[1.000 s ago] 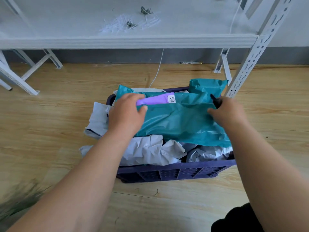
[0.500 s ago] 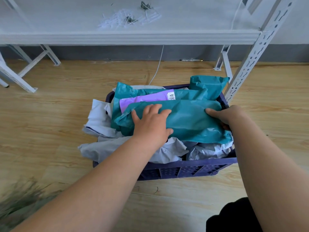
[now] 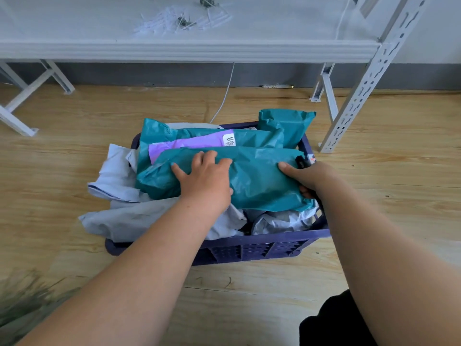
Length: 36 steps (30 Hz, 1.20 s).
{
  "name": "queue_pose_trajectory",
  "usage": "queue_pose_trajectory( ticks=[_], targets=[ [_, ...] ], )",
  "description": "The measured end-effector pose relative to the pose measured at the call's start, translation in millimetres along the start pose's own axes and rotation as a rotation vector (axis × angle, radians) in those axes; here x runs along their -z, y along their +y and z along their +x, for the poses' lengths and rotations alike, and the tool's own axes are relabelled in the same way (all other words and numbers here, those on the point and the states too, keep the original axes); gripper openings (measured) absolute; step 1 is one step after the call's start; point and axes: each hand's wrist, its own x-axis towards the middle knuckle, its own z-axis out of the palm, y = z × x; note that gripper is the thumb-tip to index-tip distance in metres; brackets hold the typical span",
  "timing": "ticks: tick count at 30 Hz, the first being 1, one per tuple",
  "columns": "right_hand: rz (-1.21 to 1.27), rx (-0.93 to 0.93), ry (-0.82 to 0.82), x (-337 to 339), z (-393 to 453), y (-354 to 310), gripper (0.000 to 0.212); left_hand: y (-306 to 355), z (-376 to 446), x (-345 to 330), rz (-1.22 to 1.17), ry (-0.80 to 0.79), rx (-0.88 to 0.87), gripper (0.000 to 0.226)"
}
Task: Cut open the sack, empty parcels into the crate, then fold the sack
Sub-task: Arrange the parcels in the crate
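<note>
Two hands rest on the topmost teal parcel [image 3: 252, 176], a crinkled plastic mailer lying across the heaped purple crate [image 3: 262, 245]. The left hand [image 3: 207, 178] lies flat with fingers spread on its middle, much as half a second ago; a second ago it was up by the lilac mailer [image 3: 189, 146]. The right hand [image 3: 309, 178] clasps the parcel's right end, thumb on top and fingers curled beneath, a black object [image 3: 300, 162] poking out beside it. Grey mailers [image 3: 129, 221], soft and creased, spill over the crate's left rim. The crate sits on a wood-grain floor [image 3: 74, 171] before a white metal shelf [image 3: 189, 49] strewn with white scraps [image 3: 174, 17].
</note>
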Motion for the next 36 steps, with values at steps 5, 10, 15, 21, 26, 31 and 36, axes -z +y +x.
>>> queue_pose_trajectory(
  ticks=[5, 10, 15, 21, 26, 31, 36],
  targets=[
    [-0.123, 0.141, -0.11, -56, -14, -35, 0.061, -26, 15, 5, 0.039, -0.045, 0.238, 0.064],
    [0.057, 0.205, -0.23, -84, -14, -46, 0.046, -50, 22, -14, 0.002, 0.017, 0.366, 0.072],
    [0.112, 0.203, -0.22, -104, -13, -44, 0.031, -68, 24, -15, -0.018, 0.034, 0.34, 0.072],
    [0.108, 0.159, -0.195, -105, -4, -36, 0.035, -62, 22, -21, 0.005, 0.054, 0.32, 0.077],
    [0.135, 0.146, -0.169, -103, 2, -28, 0.033, -49, 21, -23, 0.007, 0.057, 0.284, 0.084],
    [0.148, 0.072, -0.092, -84, 10, -22, 0.047, -36, 24, -20, -0.011, 0.065, 0.21, 0.082],
    [0.016, 0.08, 0.103, -74, 1, -24, 0.043, -38, 18, -19, -0.141, 0.18, 0.107, 0.07]
  ],
)
